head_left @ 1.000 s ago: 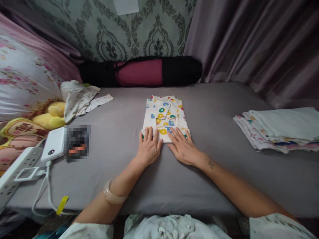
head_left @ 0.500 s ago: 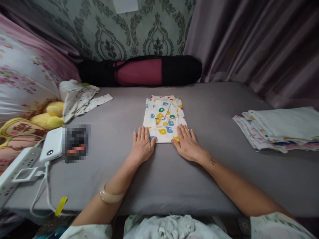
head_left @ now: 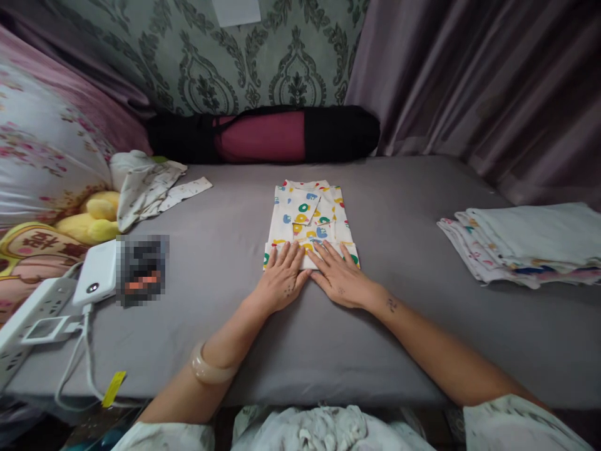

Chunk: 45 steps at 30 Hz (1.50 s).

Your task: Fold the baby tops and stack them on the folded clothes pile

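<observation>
A white garment [head_left: 307, 210] with yellow, green, blue and red prints lies folded on the grey sheet, its sleeves laid inward and its near edge turned up in a band. On the left part of that band my left hand [head_left: 283, 275] rests flat, fingers spread. My right hand [head_left: 342, 275] lies flat on the right part, its fingers also apart. The two thumbs almost meet at the middle of the near edge. Neither hand grips anything.
Folded clothes [head_left: 530, 238] are stacked at the right. A black and red bag [head_left: 263, 136] lies along the wall. At the left are a crumpled garment [head_left: 150, 188], a yellow plush [head_left: 91, 219], a white power bank [head_left: 97, 272] and a power strip [head_left: 40, 319] with cables.
Both hands have moved inward, toward each other, along the garment's near edge. The ends of the turned-up band now show beyond the hands on both sides.
</observation>
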{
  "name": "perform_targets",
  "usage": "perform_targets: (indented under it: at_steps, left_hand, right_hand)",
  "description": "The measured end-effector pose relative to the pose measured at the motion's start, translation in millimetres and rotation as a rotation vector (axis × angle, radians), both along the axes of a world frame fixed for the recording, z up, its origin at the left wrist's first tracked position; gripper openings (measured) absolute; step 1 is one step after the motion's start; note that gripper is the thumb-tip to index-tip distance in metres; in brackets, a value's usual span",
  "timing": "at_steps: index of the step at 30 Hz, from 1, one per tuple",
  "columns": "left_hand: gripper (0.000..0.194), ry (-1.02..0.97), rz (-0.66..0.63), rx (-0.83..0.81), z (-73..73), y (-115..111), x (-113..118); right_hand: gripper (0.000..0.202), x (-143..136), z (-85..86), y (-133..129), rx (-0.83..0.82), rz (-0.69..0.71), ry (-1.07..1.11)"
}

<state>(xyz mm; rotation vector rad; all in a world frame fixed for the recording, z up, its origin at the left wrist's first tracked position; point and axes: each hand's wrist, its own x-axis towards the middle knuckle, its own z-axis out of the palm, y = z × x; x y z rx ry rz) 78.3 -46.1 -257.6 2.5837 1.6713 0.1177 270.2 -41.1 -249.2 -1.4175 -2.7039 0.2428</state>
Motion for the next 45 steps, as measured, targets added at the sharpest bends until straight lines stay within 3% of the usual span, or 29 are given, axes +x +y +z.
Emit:
perform_targets:
  at_steps: [3,10,16,24,31,35,39,45]
  left_hand:
    - [0.063,0.003,-0.034,-0.063,-2.8,1.1,-2.1]
    - [0.065,0.0,-0.046,-0.017,-2.5,-4.2,-1.8]
    - [0.065,0.031,-0.069,-0.13,3.0,-7.2,0.7]
    - [0.059,0.03,0.082,-0.09,5.4,-8.1,-0.3]
    - [0.058,-0.044,0.053,-0.072,4.9,-4.3,-8.2]
    - [0.048,-0.142,-0.014,0.037,11.3,2.4,-15.6]
    - [0.029,-0.19,-0.202,0.055,15.4,7.5,-17.5]
    - [0.032,-0.141,-0.275,0.099,15.2,10.0,-14.5]
  right_hand:
    - [0.06,0.8,-1.9,1.1,-0.022,0.031,0.009]
    - [0.058,0.5,-0.8,-6.7,0.011,0.055,0.035]
    - [0.06,0.4,-1.8,-7.7,-0.036,0.095,0.032]
    - [0.054,-2.2,5.9,-16.5,-0.049,0.13,0.037]
    - [0.053,2.0,7.6,-10.4,-0.057,0.151,0.067]
    - [0.057,12.4,7.3,-0.1,-0.015,0.092,0.093]
    - [0.057,21.6,6.4,7.6,-0.033,0.066,0.088]
    - [0.055,25.6,5.0,11.5,-0.014,0.089,0.126]
